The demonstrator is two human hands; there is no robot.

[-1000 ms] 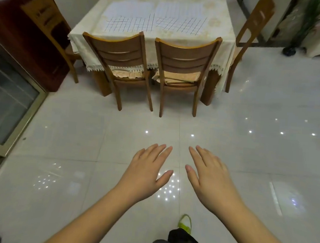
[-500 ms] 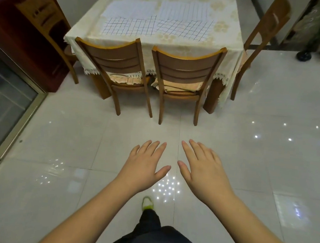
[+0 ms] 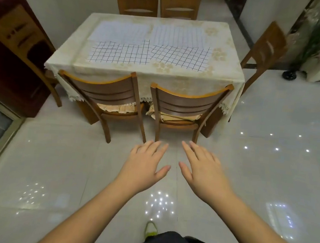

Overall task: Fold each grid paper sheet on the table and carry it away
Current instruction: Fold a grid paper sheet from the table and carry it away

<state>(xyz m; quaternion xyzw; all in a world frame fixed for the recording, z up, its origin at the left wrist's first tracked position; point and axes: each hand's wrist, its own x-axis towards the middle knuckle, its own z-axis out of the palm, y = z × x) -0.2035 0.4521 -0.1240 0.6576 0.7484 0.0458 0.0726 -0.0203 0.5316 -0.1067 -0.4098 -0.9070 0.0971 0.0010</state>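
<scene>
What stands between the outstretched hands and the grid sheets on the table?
In the head view, two wooden chairs tucked at the table's near edge, plus bare tile floor.

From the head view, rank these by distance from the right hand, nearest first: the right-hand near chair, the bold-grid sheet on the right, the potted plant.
Right hand is open, above the floor.
1. Right-hand near chair: straight ahead, tucked under the table's near edge.
2. Bold-grid sheet on the right: on the tablecloth beyond that chair.
3. Potted plant: far right corner.
</scene>
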